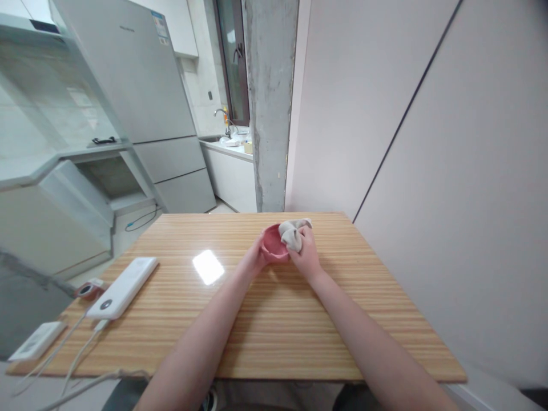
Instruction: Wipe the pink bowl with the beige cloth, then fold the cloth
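Note:
A pink bowl (274, 244) is held tilted above the far half of the wooden table (274, 319), its hollow partly facing me. My left hand (259, 251) grips the bowl's left side, with most of its fingers hidden behind it. Bunched in my right hand (306, 251) is a light grey cloth (293, 234), pressed against the bowl's right rim. The cloth covers part of that rim, and its far end sticks out past my fingers.
On the table's left lie a white power bank (124, 288) with cables, a smaller white box (37, 341) and an orange-brown item (89, 289). A wall (411, 188) runs along the right side. Beyond the table stand a concrete pillar (273, 108) and a fridge (128, 74).

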Available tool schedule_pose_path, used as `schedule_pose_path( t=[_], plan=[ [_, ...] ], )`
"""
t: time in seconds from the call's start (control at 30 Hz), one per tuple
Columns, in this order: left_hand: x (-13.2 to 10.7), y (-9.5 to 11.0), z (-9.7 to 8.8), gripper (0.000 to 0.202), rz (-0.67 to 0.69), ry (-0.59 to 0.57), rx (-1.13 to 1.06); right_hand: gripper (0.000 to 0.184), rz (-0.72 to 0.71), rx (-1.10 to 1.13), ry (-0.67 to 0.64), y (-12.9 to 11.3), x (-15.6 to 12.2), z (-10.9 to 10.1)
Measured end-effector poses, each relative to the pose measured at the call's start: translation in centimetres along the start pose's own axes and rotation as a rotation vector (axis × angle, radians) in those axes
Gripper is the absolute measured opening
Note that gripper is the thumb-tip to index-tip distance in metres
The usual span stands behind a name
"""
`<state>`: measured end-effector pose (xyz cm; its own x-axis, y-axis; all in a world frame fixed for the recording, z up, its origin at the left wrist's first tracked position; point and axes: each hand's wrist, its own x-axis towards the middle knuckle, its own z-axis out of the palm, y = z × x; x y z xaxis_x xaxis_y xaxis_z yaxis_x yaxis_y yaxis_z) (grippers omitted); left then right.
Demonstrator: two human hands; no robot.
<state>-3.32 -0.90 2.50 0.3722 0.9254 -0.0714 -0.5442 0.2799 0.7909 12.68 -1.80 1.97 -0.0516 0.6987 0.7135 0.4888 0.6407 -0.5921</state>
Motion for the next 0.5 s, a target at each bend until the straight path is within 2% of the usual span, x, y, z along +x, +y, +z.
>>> schedule_pose_path(
  t=[0.1,0.27,0.33,0.4,0.5],
  plan=[
    [0.0,0.1,-0.1,0.042,-0.070,-0.004,0.040,0.004,0.012,0.013,0.003,0.3,0.3,-0.5],
    [0.5,-0.1,0.3,0.042,0.167,0.119,-0.001,0.002,0.016,-0.021,-0.019,-0.1,-0.3,0.7],
    [0.6,-0.1,0.4,0.046,0.226,0.127,-0.001,0.004,-0.007,-0.022,-0.040,-0.5,-0.6,1.1],
    [0.3,0.0,0.4,0.049,0.222,0.081,0.018,0.007,-0.016,-0.025,-0.010,-0.7,-0.6,1.2],
    [-0.3,0.4,0.1,0.053,0.112,-0.086,0.040,0.008,-0.014,-0.010,0.078,-0.5,-0.4,0.5]
  ],
)
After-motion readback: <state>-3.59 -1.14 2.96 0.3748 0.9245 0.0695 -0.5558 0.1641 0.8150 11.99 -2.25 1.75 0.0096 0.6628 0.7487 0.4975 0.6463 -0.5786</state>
